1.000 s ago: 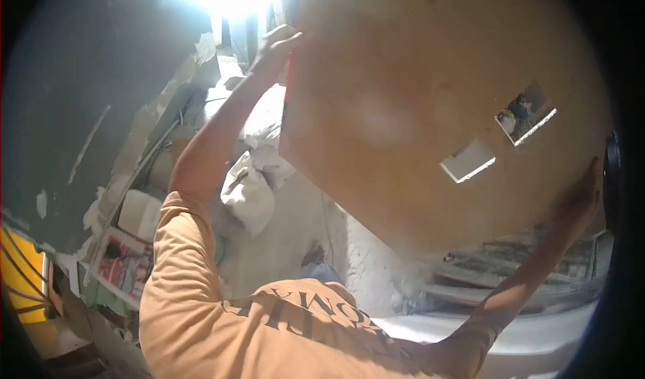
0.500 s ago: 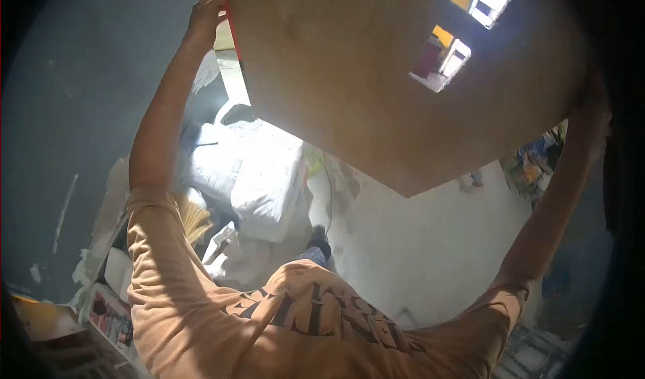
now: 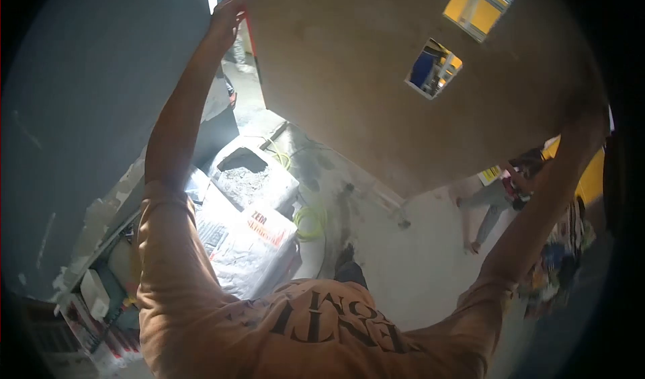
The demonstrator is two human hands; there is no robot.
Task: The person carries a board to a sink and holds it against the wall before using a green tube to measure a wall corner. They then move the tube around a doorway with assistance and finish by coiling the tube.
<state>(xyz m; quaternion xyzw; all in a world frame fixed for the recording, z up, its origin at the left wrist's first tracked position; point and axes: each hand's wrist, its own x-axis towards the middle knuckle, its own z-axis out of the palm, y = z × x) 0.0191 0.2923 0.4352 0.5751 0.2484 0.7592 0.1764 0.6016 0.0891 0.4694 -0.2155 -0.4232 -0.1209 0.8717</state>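
A large brown board (image 3: 349,76) with two rectangular cut-outs is raised in front of me and fills the upper view. One of its corners points down toward the floor. My left hand (image 3: 228,19) is closed on the board's left edge, where a red strip shows. At the opposite side my right hand (image 3: 591,107) holds the board near its right edge, in deep shadow, with its fingers hard to see. Yellow and blue surfaces show through the cut-outs.
Below left stand a paper sack (image 3: 259,244) with red print and an opened sack of grey powder (image 3: 245,177). A yellow-green hose (image 3: 309,223) lies beside them. Another person (image 3: 494,201) is at the right, near a cluttered pile (image 3: 557,265). A grey wall (image 3: 74,123) runs along the left.
The view has turned, with the board still held up. The sacks and hose show more clearly, a person has come into view at right, and the cut-outs now frame different surroundings.
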